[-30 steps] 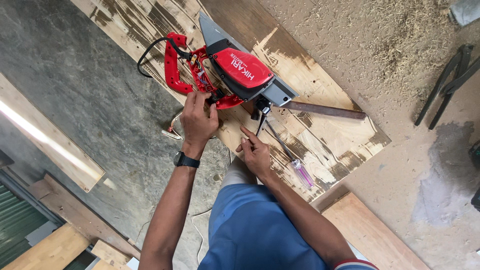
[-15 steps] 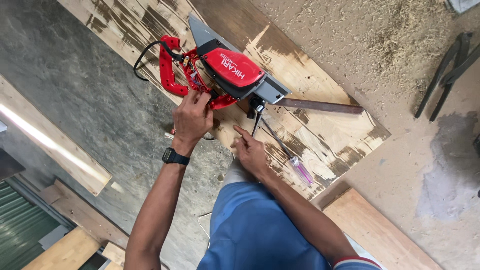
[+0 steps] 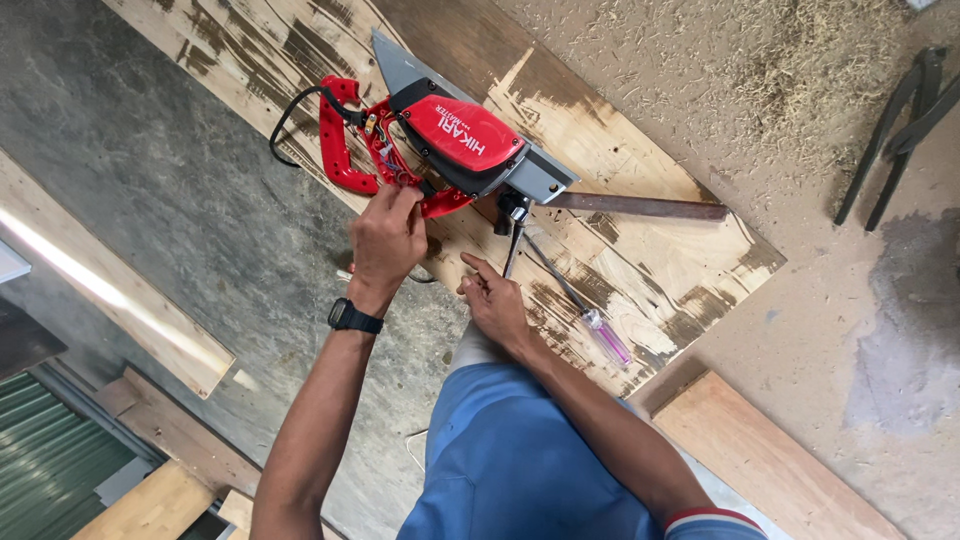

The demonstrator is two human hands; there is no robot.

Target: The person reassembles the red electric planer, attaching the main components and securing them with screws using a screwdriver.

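Observation:
A red and black power tool (image 3: 465, 140) with a grey base plate lies on a worn plywood board (image 3: 620, 240). Its red handle is opened, with wires showing. My left hand (image 3: 388, 240), with a black watch on the wrist, is curled on the open handle's lower end. My right hand (image 3: 495, 300) pinches a slim metal tool (image 3: 512, 250) whose tip reaches a black fitting under the power tool's body. A screwdriver with a purple handle (image 3: 605, 340) lies on the board just right of my right hand.
A dark metal bar (image 3: 640, 207) lies on the board beside the base plate. Sawdust covers the floor (image 3: 800, 60) at the top right, where dark metal bars (image 3: 895, 130) lie. Wooden planks (image 3: 120, 300) rest at the left and a plank (image 3: 770, 460) at the lower right.
The view has shifted slightly. Both hands stay at the power tool in nearly the same places, the left on the handle and the right on the slim metal tool.

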